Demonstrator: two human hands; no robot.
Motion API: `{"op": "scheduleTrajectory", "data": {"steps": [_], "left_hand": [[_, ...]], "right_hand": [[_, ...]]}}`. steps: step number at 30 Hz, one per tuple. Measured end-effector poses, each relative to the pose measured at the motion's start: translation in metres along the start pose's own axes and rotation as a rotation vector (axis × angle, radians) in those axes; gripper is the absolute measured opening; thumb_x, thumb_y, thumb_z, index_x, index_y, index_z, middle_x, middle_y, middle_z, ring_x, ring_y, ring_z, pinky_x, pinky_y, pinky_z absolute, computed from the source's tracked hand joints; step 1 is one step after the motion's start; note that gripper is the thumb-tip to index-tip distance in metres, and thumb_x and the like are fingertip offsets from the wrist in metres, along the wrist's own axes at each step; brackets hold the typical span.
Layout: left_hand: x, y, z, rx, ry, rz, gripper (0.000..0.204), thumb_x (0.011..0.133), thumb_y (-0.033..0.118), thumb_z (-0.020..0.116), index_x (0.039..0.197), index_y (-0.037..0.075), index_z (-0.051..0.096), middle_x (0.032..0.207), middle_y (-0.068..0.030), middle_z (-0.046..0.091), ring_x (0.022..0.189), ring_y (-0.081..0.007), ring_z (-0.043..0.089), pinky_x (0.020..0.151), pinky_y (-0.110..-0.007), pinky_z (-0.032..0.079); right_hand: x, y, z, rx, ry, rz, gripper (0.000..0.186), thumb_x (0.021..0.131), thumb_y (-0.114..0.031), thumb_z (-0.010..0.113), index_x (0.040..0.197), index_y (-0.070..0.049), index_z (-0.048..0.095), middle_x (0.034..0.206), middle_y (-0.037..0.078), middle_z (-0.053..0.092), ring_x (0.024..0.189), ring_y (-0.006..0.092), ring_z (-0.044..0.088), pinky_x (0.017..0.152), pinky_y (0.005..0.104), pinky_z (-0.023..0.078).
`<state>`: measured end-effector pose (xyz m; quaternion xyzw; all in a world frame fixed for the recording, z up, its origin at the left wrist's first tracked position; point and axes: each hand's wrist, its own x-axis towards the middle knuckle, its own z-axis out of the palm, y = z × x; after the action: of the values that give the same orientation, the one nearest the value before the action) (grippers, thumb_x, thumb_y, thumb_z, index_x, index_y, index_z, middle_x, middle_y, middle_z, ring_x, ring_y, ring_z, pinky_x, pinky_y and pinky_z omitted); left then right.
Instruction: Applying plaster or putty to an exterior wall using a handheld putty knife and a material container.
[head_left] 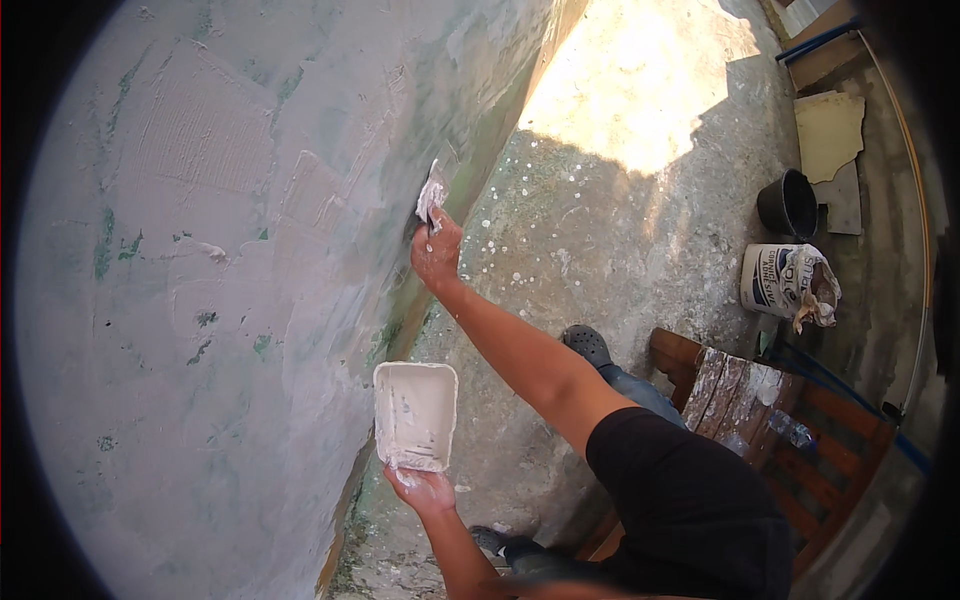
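My right hand (436, 250) grips a putty knife (434, 190) smeared with white filler, its blade at the wall low on the right part of the plastered surface. The wall (200, 300) carries uneven white coats with green patches showing through. Below, my left hand (420, 490) holds a white rectangular tray (413, 410) by its lower end; pale compound coats its inside and rim.
My feet (587, 343) stand on spattered concrete (530, 250). At right are a black bucket (785, 205), an opened white sack (775, 280), board scraps (828, 130), a smeared wooden pallet (830, 450), a plastic bottle (790, 428) and long poles (920, 230).
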<state>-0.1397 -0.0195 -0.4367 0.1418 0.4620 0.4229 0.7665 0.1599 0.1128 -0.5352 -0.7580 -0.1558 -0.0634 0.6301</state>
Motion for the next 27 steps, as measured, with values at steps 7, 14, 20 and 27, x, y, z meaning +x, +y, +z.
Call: {"op": "scheduleTrajectory", "data": {"steps": [7,14,20,27], "left_hand": [[0.001,0.026,-0.005,0.064,0.023,0.042,0.052,0.095,0.032,0.039,0.140,0.004,0.037,0.143,-0.0123,0.041,0.131,-0.0292,0.041,0.111,-0.043,0.033],[0.010,0.016,0.015,0.081,-0.008,0.030,0.054,0.094,0.031,0.040,0.140,0.004,0.037,0.144,-0.0115,0.041,0.132,-0.0284,0.040,0.111,-0.043,0.031],[0.007,0.030,0.024,0.071,-0.048,-0.002,0.053,0.094,0.031,0.040,0.140,0.004,0.037,0.143,-0.0114,0.042,0.131,-0.0281,0.041,0.110,-0.042,0.032],[0.006,0.048,0.031,0.174,-0.078,-0.011,0.052,0.095,0.032,0.038,0.138,0.003,0.039,0.142,-0.0114,0.043,0.129,-0.0274,0.043,0.109,-0.042,0.034]], "right_hand": [[-0.077,0.034,-0.064,0.104,-0.232,-0.206,0.020,0.074,0.005,0.053,0.092,0.004,0.061,0.081,0.026,0.059,0.075,0.0415,0.060,0.064,0.0455,0.044],[0.093,0.023,-0.055,0.041,-0.094,0.302,0.040,0.074,-0.002,0.047,0.110,-0.001,0.064,0.095,0.025,0.065,0.088,0.0398,0.063,0.079,0.0439,0.048],[0.026,-0.003,-0.029,-0.007,-0.051,0.043,0.042,0.069,0.005,0.048,0.107,0.000,0.065,0.096,0.023,0.066,0.091,0.0392,0.064,0.081,0.0398,0.050],[-0.028,0.006,-0.076,0.059,-0.481,0.001,0.026,0.075,0.000,0.053,0.099,0.003,0.063,0.091,0.021,0.066,0.084,0.0362,0.063,0.077,0.0373,0.048]]}}
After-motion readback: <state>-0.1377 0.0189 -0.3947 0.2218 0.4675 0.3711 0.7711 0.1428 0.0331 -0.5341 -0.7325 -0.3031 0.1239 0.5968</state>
